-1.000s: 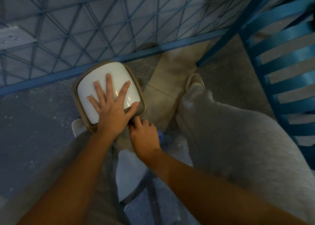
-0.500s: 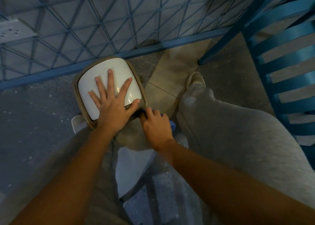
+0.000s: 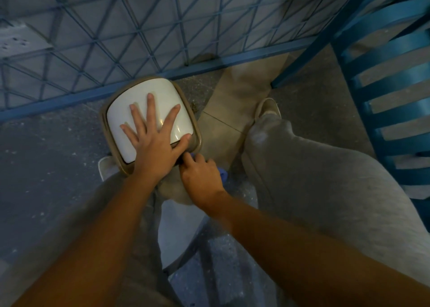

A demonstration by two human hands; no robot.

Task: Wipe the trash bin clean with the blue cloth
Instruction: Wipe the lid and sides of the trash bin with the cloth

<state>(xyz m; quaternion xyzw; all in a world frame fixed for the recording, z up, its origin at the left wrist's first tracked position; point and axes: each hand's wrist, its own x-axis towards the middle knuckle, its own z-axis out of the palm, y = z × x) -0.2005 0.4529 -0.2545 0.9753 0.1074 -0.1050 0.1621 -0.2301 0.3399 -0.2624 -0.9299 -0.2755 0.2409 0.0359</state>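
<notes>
Main risk: skidding or tipping the trash bin (image 3: 104,120) during a sideways scrub. Light-looking plastic on a gritty floor (image 3: 46,167), anchored only by the palm on top.

Pressing down with the left hand (image 3: 153,153), fingers (image 3: 151,106) straight and fanned wide over the white lid (image 3: 144,92), thumb lying along the lid's near-right edge. Danger of leaning too hard and pushing the lid inward, if hinged or swinging; cannot tell which.

Gripping the blue cloth (image 3: 223,175) in the right hand (image 3: 202,178), fingers (image 3: 197,161) curled round it, pressed to the bin's side wall just beneath the left thumb and under the rim. Mostly hidden, that cloth: a sliver between right fingertips and left thumb, a bunched tail past the little-finger side. Could slip out of the grip, or skip the recess under the rim and leave grime there. Could also scrape knuckles against the rim's edge.

Lid: glossy, smooth, gently domed, a rounded square, with bright highlights just beside the left index finger. Body and rim: tan, matte, round-cornered. Cloth: soft, crumpled, probably thin. Floor: rough, speckled, dusty-looking. Beyond the left fingertips, a blue lattice railing (image 3: 139,39): rigid bars, triangular mesh, close enough to stop the bin if shoved forward.
</notes>
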